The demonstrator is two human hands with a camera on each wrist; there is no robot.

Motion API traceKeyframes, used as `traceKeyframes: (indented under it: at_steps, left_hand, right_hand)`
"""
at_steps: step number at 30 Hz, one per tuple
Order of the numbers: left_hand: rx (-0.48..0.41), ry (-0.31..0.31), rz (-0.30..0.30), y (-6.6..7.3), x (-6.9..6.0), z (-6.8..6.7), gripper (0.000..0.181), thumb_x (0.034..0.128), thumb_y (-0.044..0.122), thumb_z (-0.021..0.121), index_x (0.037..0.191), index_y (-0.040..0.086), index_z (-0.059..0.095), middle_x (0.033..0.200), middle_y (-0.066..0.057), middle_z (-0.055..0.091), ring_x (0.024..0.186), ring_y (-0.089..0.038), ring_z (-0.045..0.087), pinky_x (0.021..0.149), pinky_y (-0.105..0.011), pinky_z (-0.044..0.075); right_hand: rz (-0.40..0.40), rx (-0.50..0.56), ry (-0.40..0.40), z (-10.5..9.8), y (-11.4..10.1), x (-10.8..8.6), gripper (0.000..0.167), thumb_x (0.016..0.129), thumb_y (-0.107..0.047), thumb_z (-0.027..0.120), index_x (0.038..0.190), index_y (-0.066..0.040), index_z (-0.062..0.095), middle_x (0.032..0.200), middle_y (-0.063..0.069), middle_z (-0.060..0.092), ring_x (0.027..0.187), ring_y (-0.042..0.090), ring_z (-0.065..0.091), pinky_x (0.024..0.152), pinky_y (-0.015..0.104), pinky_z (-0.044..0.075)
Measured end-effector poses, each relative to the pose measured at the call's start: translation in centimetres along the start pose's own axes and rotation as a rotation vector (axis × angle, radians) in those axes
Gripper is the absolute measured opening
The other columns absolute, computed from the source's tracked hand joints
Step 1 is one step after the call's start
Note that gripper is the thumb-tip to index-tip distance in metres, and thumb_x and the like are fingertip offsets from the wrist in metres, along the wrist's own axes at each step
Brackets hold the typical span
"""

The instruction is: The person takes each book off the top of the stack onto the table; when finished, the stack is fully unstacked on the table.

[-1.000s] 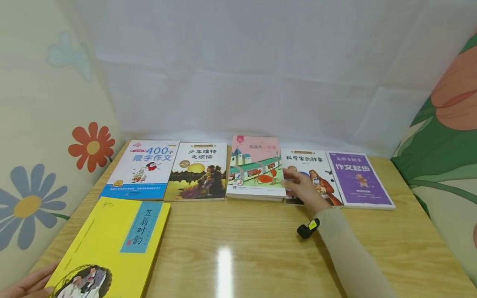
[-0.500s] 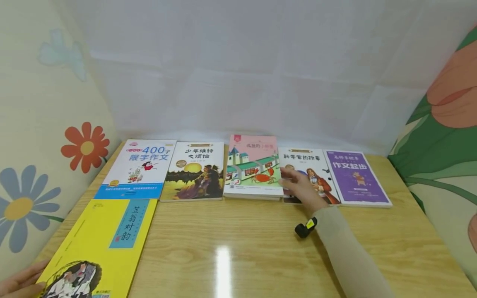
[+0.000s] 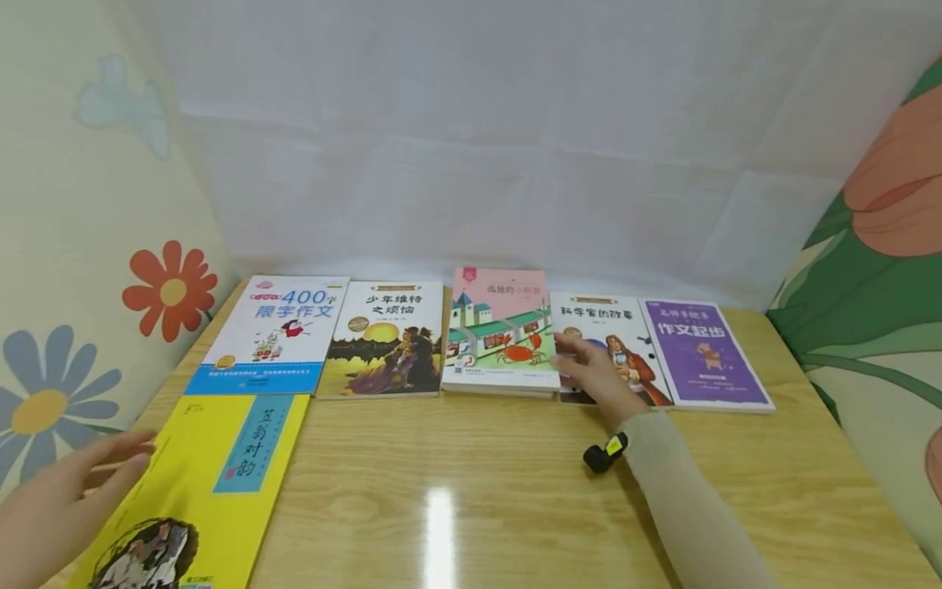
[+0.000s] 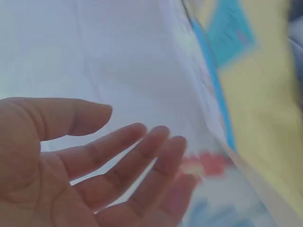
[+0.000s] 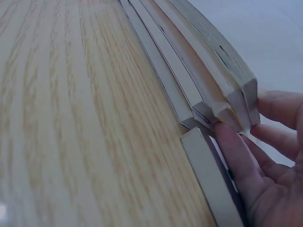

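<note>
Fingers spread and slightly bent, my left hand hovers at the left edge of the yellow book. In the left wrist view that hand holds nothing, and the blurred yellow book is beyond it. My right hand touches the right side of the pink-covered book, over the scientist book. The right wrist view shows the thumb and fingertips of this hand against the end of a stack of several books, a thinner book lying beside it.
Left of the pink book lie the sunset-cover book and the blue-and-white 400 book. A purple book is at the row's right end. White cloth hangs behind the wooden table.
My left hand has let go of the yellow book and risen off its lower left edge. Earlier the yellow book slid left, below the 400 book. My right hand has stayed at the pink book.
</note>
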State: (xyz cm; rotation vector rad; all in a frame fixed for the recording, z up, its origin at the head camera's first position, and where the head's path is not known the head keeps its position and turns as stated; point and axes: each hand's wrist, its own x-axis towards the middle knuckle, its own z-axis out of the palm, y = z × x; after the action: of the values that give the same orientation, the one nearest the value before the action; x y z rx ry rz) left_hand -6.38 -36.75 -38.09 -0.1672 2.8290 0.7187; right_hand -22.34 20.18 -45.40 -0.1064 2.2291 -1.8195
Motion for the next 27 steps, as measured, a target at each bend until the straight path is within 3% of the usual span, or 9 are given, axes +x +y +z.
traceKeyframes:
  at_steps: [3,5,7,11,14,19,22,27]
  left_hand:
    - [0.008,0.037,0.128,5.3,1.5,-0.4,0.054,0.1098,0.034,0.044,0.143,-0.008,0.044,0.134,-0.039,0.051,0.11,-0.059,0.052,0.077,-0.067,0.052]
    - [-0.034,0.092,0.247,8.3,3.0,0.0,0.047,0.1085,0.031,0.049,0.142,-0.002,0.051,0.135,-0.033,0.055,0.112,-0.054,0.055,0.081,-0.066,0.053]
    - [-0.086,0.104,0.354,11.0,4.8,0.9,0.042,0.1077,0.028,0.051,0.141,0.002,0.054,0.135,-0.026,0.059,0.115,-0.049,0.057,0.086,-0.064,0.054]
    - [-0.321,-0.038,0.436,15.5,9.0,3.1,0.042,0.1076,0.024,0.053,0.142,0.001,0.052,0.135,-0.024,0.059,0.117,-0.043,0.061,0.091,-0.055,0.057]
    - [-0.487,-0.165,0.409,17.9,12.3,5.4,0.042,0.1073,0.02,0.053,0.142,-0.003,0.051,0.138,-0.026,0.057,0.119,-0.04,0.061,0.095,-0.049,0.056]
    - [-0.659,-0.275,0.285,20.3,16.5,8.9,0.044,0.1058,0.015,0.053,0.144,-0.006,0.047,0.143,-0.026,0.052,0.127,-0.038,0.056,0.106,-0.044,0.05]
    - [-0.714,-0.287,0.23,21.5,17.9,10.5,0.046,0.1051,0.016,0.053,0.144,-0.007,0.047,0.144,-0.026,0.051,0.129,-0.038,0.054,0.107,-0.045,0.049]
    - [-0.739,-0.258,0.195,23.3,19.3,12.0,0.049,0.105,0.02,0.056,0.143,-0.008,0.046,0.139,-0.027,0.053,0.123,-0.036,0.059,0.102,-0.041,0.053]
  right_hand:
    - [-0.011,-0.006,-0.002,-0.2,0.2,0.0,0.059,0.104,-0.02,0.06,0.157,-0.006,0.037,0.152,0.021,0.044,0.13,0.038,0.052,0.103,0.046,0.052]
    - [-0.02,-0.007,-0.013,-0.3,0.4,0.0,0.06,0.104,-0.021,0.06,0.157,-0.006,0.036,0.154,0.021,0.042,0.132,0.038,0.05,0.104,0.046,0.051]
    - [-0.027,-0.007,-0.019,-0.3,0.4,0.0,0.061,0.104,-0.021,0.06,0.157,-0.007,0.036,0.154,0.021,0.042,0.133,0.039,0.05,0.104,0.046,0.051]
    - [-0.032,-0.002,-0.018,-0.3,0.5,0.0,0.061,0.103,-0.022,0.061,0.157,-0.007,0.036,0.153,0.021,0.043,0.131,0.038,0.051,0.102,0.044,0.053]
    - [-0.022,0.015,-0.001,-0.2,0.4,0.0,0.06,0.103,-0.02,0.062,0.156,-0.006,0.039,0.151,0.021,0.045,0.128,0.036,0.053,0.099,0.042,0.055]
    - [-0.028,0.044,0.0,0.0,0.5,0.1,0.059,0.102,-0.016,0.062,0.155,-0.002,0.039,0.148,0.025,0.047,0.124,0.035,0.056,0.097,0.041,0.056]
    - [-0.035,0.035,-0.006,0.0,0.5,0.1,0.059,0.103,-0.017,0.062,0.155,-0.002,0.039,0.149,0.025,0.047,0.125,0.035,0.056,0.098,0.041,0.055]
    - [-0.037,0.0,0.002,-0.3,0.5,0.0,0.06,0.103,-0.021,0.062,0.155,-0.006,0.039,0.15,0.022,0.046,0.128,0.037,0.054,0.099,0.043,0.054]
